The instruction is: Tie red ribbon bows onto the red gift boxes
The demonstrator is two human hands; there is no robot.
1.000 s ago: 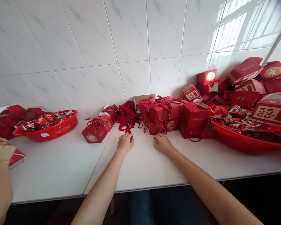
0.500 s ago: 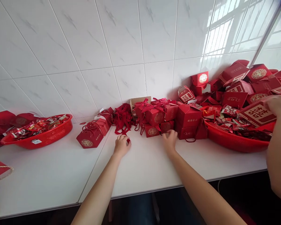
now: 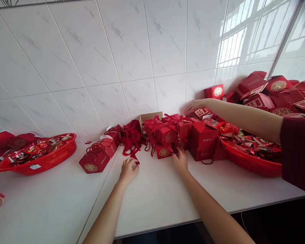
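Note:
My left hand (image 3: 129, 171) is closed on the end of a red ribbon (image 3: 135, 160), low over the white table. Just behind it lies a heap of red ribbons (image 3: 131, 134). My right hand (image 3: 180, 162) reaches to the front of a small red gift box (image 3: 182, 143) in the lower row, fingers apart at its near side. Whether the fingertips press on that box is hard to see. Beside it stands a red box with a gold emblem (image 3: 164, 152). Above are red boxes tied with ribbon bows (image 3: 167, 135).
Another person's hand (image 3: 193, 105) reaches across from the right, over a red basket (image 3: 254, 164) of wrapped sweets. Stacked red boxes (image 3: 203, 139) stand right of my right hand. At left are a row of boxes (image 3: 98, 157) and a second red basket (image 3: 51, 161).
My right hand has moved forward to the lower box, its fingers stretching out. The other person's arm has swung in from the right, and the box it held over the basket is gone from there.

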